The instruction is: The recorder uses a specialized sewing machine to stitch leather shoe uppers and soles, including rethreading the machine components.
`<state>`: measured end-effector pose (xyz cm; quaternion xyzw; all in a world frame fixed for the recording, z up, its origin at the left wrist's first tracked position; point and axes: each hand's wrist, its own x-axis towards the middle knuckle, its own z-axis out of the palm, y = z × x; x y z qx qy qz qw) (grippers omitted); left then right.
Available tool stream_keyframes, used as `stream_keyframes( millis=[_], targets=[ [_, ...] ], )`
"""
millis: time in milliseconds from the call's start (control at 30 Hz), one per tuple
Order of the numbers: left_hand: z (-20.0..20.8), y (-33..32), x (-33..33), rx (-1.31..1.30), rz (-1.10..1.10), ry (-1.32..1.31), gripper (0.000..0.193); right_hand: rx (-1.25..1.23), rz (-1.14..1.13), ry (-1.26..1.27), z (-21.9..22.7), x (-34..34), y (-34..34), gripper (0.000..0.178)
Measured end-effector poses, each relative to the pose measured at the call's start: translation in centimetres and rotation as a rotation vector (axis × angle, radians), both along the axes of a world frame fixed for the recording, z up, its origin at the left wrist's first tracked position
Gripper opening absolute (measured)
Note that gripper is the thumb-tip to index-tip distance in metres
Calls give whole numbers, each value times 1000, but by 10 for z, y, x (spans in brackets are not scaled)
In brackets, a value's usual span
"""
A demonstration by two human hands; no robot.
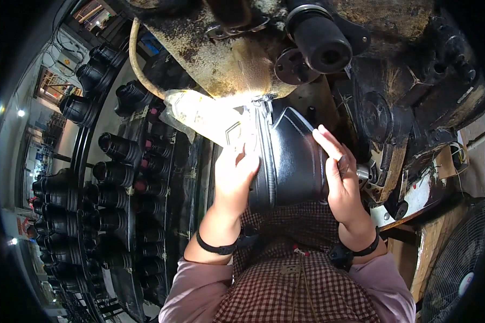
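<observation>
A black leather boot upper (299,159) lies under the sewing machine's needle area, with a zipper (268,161) running along its left side. My left hand (234,175) is closed on the zipper side, thumb and fingers pinched together close below the bright lamp light. My right hand (342,175) grips the upper's right edge, its index finger reaching along the pointed top and its thumb bent inward. Above them is the worn sewing machine head (226,64). Glare hides the stitching spot and the tips of my left fingers.
A wrapped lamp (191,110) on a bent tube shines in from the left. Racks of black boots (110,175) stand at left. Dark machine parts (382,118) crowd the right side, and a fan (458,280) stands at lower right.
</observation>
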<state>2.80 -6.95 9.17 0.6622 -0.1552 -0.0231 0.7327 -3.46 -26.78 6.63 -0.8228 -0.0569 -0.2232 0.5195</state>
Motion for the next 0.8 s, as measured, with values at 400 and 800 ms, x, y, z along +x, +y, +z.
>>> stream_keyframes(
  millis=[400,800],
  targets=[
    [-34,-11,48,-157,190,28,42,376,0,-37,-37,29,-2,35],
    [-22,5,49,-258,-231,0,57,505,56,-43,12,-9,19,18]
  ],
)
